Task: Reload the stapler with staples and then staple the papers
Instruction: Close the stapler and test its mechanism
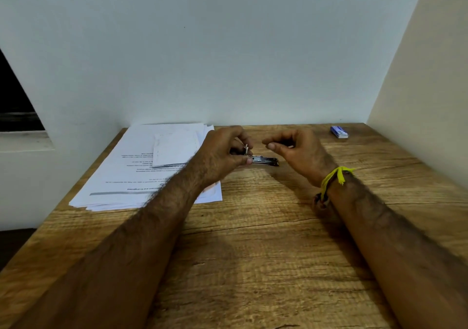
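Left hand: the left hand (222,151) was curled over the near end of the stapler (263,161), its thumb tip lying against the metal body and its fingers closed on the raised part at that end.

Stapler: it lay low on the wooden table (253,252), between the two hands, with its free end reaching out from under the left thumb towards the right hand. A short upright metal piece (246,148) stood out of the left fingers; whether it was the pusher or a strip of staples could not be told.

Right hand: the right hand (298,148) hovered just beside the stapler's free end, thumb and forefinger drawn together as in a pinch. Something small may have been between them, but it was too small to tell.

Wrist: a yellow thread (336,175) was tied round the right wrist, with a darker band (320,200) just behind it.

Papers: a stack of printed papers (141,176) lay flat under and beyond the left forearm, a smaller sheet (174,148) on top, just beside the left knuckles.

Staple box: a small blue and white box (339,131) sat well apart from the right hand, beyond it and off to its outer side, near the wall (228,50).
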